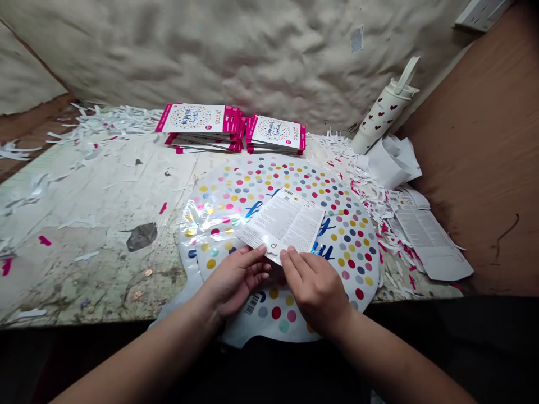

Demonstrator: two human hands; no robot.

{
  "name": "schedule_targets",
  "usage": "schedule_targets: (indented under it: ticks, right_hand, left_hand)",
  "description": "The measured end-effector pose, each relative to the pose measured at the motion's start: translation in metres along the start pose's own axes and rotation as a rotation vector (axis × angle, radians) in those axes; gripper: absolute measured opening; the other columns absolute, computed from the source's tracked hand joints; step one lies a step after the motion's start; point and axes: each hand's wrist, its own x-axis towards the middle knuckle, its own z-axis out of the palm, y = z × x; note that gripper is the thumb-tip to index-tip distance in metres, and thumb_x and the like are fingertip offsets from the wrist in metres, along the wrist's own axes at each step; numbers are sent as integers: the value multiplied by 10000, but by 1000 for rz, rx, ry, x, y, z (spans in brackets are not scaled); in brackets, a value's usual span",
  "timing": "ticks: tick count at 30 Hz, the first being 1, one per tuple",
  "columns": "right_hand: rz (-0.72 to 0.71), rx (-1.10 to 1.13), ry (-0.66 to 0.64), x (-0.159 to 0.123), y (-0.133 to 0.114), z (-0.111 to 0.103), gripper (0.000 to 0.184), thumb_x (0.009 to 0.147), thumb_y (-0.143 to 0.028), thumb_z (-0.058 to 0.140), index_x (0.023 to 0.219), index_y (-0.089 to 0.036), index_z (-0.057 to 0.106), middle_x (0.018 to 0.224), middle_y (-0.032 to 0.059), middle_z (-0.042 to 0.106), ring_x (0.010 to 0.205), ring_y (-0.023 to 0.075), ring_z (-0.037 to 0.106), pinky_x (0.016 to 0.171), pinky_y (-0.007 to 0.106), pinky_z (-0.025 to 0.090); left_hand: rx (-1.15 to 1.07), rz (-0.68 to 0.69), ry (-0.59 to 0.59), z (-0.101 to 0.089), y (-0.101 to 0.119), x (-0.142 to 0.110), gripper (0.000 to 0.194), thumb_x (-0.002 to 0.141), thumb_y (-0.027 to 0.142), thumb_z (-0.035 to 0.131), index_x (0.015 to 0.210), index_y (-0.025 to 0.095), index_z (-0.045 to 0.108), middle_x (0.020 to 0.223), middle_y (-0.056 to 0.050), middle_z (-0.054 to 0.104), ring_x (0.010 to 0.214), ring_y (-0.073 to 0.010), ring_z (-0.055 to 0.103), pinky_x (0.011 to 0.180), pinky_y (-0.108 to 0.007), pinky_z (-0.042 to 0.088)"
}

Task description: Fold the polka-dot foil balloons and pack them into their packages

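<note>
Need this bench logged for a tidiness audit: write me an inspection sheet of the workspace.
surface: scuffed, stained white workbench.
job's things: polka-dot foil balloon lying flat under a printed card; stack of packaged balloons and second stack behind it.
clutter: white and pink paper shreds, crumpled white paper, opened leaflet.
grippers: left hand and right hand both hold the card at its lower edge.
cables: nothing seen.
surroundings: heart-patterned white bottle, padded beige wall, brown board.

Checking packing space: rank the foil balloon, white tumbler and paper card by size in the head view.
1. Polka-dot foil balloon.
2. White tumbler and paper card look alike; distance makes ranking them unsure.
</note>
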Motion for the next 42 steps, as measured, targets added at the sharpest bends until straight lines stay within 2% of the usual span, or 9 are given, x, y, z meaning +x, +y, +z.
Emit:
schedule_targets:
  ticks: [6,13,19,23,27,31,35,37,42]
  right_hand:
    - [214,490,-139,5,20,-5,343,852,-266,550,1174,-151,534,1023,103,681,833,193,647,723,321,544]
    - [199,696,111,17,25,7,196,873,-146,448,948,-170,628,860,74,667,818,163,621,727,287,515]
    - [431,269,-390,-17,79,-42,350,803,-488,562,600,-210,622,553,29,617,534,183,603,497,290,480]
    - [477,231,52,-10,93,-66,467,708,-454,687,1113,-236,603,1172,109,600,1102,325,542,854,469,486]
    - [531,842,348,10,82,-56,264,793,-200,634,1037,-301,628,974,12,691,926,223,648,828,417,536]
    - [785,1110,518,13,97,-28,318,779,-250,658,1090,-240,590,1013,62,686,974,230,637,833,411,533]
    - [948,1001,576,-5,123,-10,438,781,-317,648,1186,-230,505,1135,104,626,1023,215,613,851,382,517]
    - [1000,909,417,-20,125,-5,376,804,-312,617,1158,-225,527,1053,91,656,977,205,631,838,374,525]
    - [773,694,-68,-58,102,-2,221,848,-261,528,1056,-238,600,1001,69,673,944,210,640,800,350,549]
  left_hand:
    - [216,159,-48,-2,4,-7,145,766,291,654,761,147,639,734,-35,687,652,-137,636,629,-237,508]
    - [475,299,-74,0,7,-8,266,736,401,655,743,138,614,719,-40,669,642,-153,621,619,-258,504]
    - [966,728,111,-8,43,-19,405,778,329,609,1137,193,480,819,-26,662,714,-186,640,571,-250,492]
    - [1405,1126,-20,17,62,-43,509,796,198,568,1276,286,426,762,14,694,570,-154,628,537,-242,471]
    - [1156,1285,-355,40,67,-46,497,762,192,642,1226,311,507,954,-7,702,818,-183,664,758,-289,524]
    - [1223,1252,-427,46,77,-11,239,830,193,550,1049,227,640,954,-34,706,833,-184,670,754,-274,531]
    - [1632,1550,-35,64,122,56,366,853,120,426,1184,161,576,1204,-128,602,1121,-246,553,953,-378,415]
    - [1941,1446,145,76,153,98,431,867,84,344,1271,119,488,1324,-173,486,1237,-266,436,994,-402,354]
    - [2093,1230,194,90,209,187,390,799,6,388,1150,43,552,1067,-237,618,1016,-299,582,847,-424,424]
